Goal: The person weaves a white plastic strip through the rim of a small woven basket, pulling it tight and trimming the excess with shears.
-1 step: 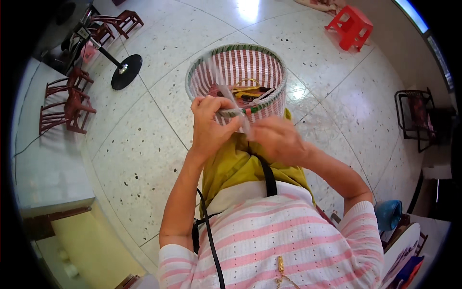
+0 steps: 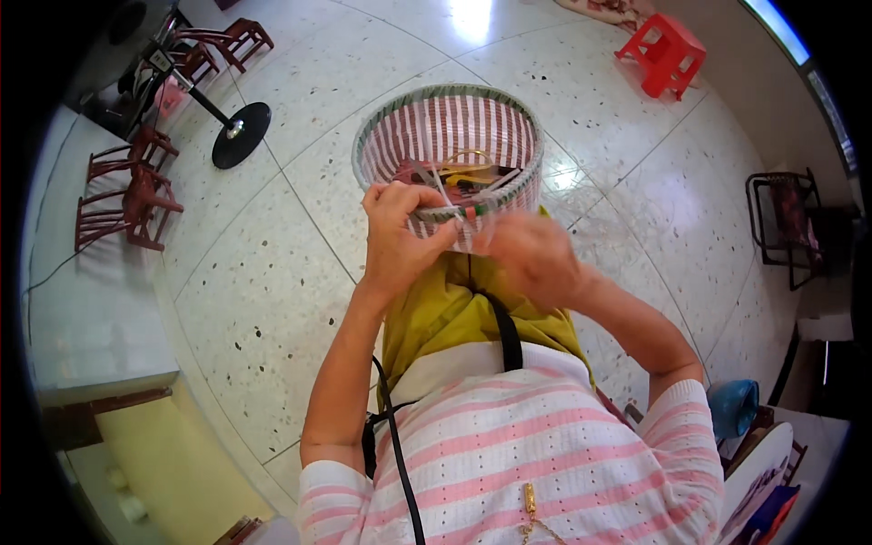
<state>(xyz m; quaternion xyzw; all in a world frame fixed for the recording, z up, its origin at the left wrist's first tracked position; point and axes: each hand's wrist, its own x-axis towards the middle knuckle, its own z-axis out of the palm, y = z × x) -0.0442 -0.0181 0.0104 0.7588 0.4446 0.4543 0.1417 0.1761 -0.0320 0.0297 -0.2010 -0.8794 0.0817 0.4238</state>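
A round woven basket (image 2: pixel 445 136) in red and white stripes, with a green-and-grey rim, rests by my knees. My left hand (image 2: pixel 400 222) is closed on its near rim, thumb outside and fingers over the edge. A thin, pale plastic strip (image 2: pixel 440 184) stands up across the rim beside my left fingertips. Just right of there, my right hand (image 2: pixel 534 257) has its fingers curled together at the strip's lower part; motion blurs them. Inside the basket lie a yellow-handled tool (image 2: pixel 468 180) and other dark tools, partly hidden by the rim.
A red plastic stool (image 2: pixel 663 56) stands at the far right, a dark folding chair (image 2: pixel 786 222) nearer. Small wooden chairs (image 2: pixel 145 204) and a round black stand base (image 2: pixel 242 134) are at the left. A black cord (image 2: pixel 400 454) hangs down my front.
The strip's upper part has shifted right and looks more upright. My right hand has moved slightly up and to the right; my left hand keeps its place on the rim.
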